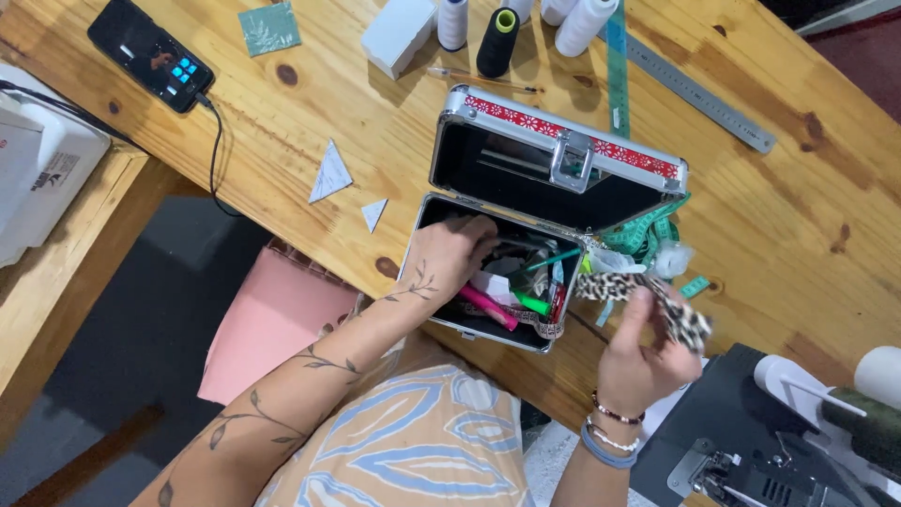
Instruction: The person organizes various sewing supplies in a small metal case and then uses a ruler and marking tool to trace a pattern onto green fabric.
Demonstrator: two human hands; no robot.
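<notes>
A small metal case (563, 155) with a red patterned band stands open on the wooden table (779, 244). My left hand (452, 255) reaches down into the case among pink and green markers (488, 308) and other small supplies; its fingertips are hidden among them. To the right of the case my right hand (636, 361) pinches a strip of leopard-print fabric (657, 302) and holds it up beside the case rim. A green measuring tape (648, 235) spills from the case's right side.
Thread spools (497, 39) and a white box (397, 36) stand behind the case, with a metal ruler (699, 94) at the right. A phone (150, 54) on a cable lies at the far left. Two paper triangles (330, 174) lie left of the case. A black machine (751, 441) sits bottom right.
</notes>
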